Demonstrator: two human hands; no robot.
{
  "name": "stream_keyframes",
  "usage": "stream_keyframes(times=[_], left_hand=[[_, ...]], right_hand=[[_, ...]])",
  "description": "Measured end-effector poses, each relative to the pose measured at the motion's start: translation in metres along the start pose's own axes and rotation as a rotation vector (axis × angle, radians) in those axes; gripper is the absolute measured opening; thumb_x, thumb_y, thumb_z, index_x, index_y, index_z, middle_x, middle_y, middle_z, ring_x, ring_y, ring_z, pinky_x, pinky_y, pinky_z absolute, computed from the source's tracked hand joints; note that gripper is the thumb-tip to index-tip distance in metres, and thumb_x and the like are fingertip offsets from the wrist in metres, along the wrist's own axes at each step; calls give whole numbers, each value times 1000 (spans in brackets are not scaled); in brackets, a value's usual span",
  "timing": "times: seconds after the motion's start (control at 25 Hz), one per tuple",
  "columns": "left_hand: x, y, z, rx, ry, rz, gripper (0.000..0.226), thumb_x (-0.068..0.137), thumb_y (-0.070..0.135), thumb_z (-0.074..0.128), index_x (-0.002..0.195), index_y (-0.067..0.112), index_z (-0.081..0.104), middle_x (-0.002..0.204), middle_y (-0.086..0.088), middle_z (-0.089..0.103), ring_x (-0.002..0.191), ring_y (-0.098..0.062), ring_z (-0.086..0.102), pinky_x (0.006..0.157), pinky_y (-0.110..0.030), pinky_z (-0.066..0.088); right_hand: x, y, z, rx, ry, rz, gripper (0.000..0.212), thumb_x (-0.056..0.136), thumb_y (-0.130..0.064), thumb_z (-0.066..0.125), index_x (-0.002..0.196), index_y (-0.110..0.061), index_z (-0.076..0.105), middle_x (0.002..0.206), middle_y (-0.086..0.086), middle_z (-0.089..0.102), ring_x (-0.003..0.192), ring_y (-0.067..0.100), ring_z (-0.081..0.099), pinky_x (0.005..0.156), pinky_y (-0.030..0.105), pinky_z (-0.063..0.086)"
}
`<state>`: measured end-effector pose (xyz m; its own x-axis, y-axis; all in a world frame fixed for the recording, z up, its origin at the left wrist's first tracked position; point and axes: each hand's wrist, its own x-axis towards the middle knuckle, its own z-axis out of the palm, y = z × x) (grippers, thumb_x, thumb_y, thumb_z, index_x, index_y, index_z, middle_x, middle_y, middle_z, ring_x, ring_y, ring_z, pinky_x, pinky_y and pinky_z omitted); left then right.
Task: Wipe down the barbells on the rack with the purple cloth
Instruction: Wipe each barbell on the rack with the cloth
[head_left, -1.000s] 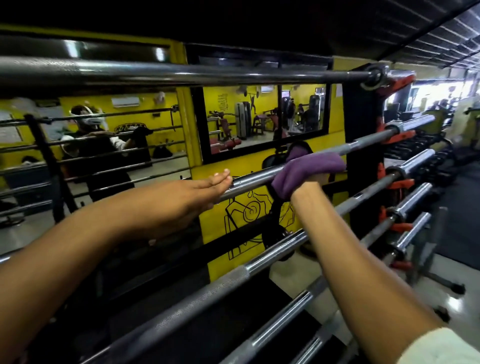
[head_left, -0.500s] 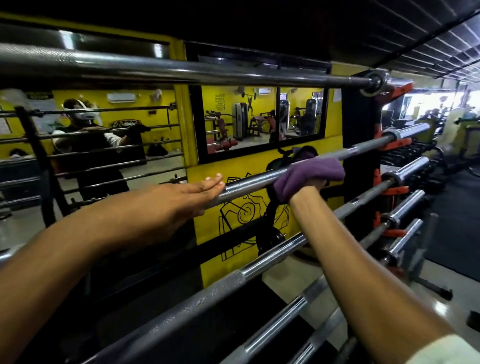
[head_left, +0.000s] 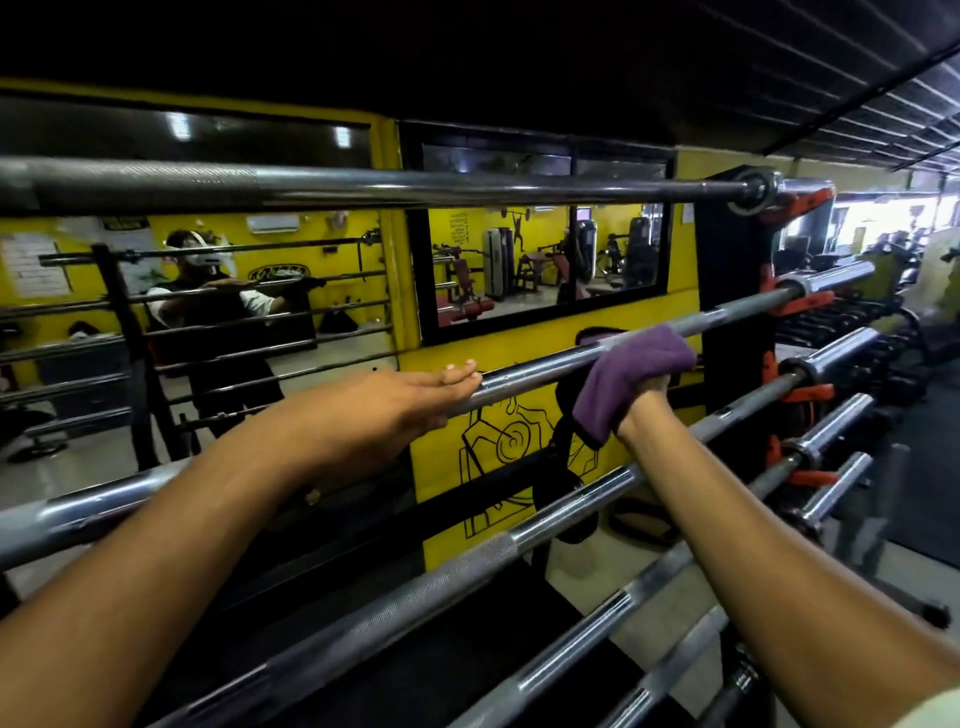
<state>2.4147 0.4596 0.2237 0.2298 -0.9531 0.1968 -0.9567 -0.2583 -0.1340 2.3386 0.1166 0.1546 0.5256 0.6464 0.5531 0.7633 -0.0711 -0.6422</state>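
While right hand (head_left: 641, 402) clasps purple cloth (head_left: 631, 376) round barbell (head_left: 524, 371) | left hand (head_left: 395, 402) flat on it

Two bare forearms extend from the lower frame edge, ending in the left hand (head_left: 395, 402) and the right hand (head_left: 641, 402). A pale, cream-coloured sleeve (head_left: 935, 709) edge shows at the right arm's lower corner. Neither wrist carries any band.
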Motion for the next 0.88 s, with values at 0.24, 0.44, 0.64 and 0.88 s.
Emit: stream_keyframes(times=[0.24,0.44,0.64,0.88], left_hand=[[-12,9,-4,117,60,32,66,106,19,45,155,41,8,160,23,2,147,-2,21,118,-19,18],[-51,2,-8,301,131,54,82,97,16,64,155,40,12,160,17,7,145,-7,22,112,-20,19],[-75,-8,3,375,197,54,101,62,6,91,150,26,45,154,6,38,126,-7,41,95,-22,37],[-72,-12,5,171,292,80,65,94,9,63,149,37,43,153,21,31,133,-10,48,101,-33,46]], right_hand=[[2,-27,63,95,1546,656,27,108,-28,39,93,-20,60,78,-2,68,73,17,58,67,30,45],[13,-59,53,-873,1370,520,49,107,-50,27,142,-19,41,142,8,51,132,26,47,111,47,38],[43,3,44,-1272,811,690,65,99,-58,15,139,-23,50,148,2,50,148,20,29,121,56,14],[112,3,82,-1361,918,584,48,86,-51,31,92,-24,70,94,-1,71,98,22,59,98,45,34]])
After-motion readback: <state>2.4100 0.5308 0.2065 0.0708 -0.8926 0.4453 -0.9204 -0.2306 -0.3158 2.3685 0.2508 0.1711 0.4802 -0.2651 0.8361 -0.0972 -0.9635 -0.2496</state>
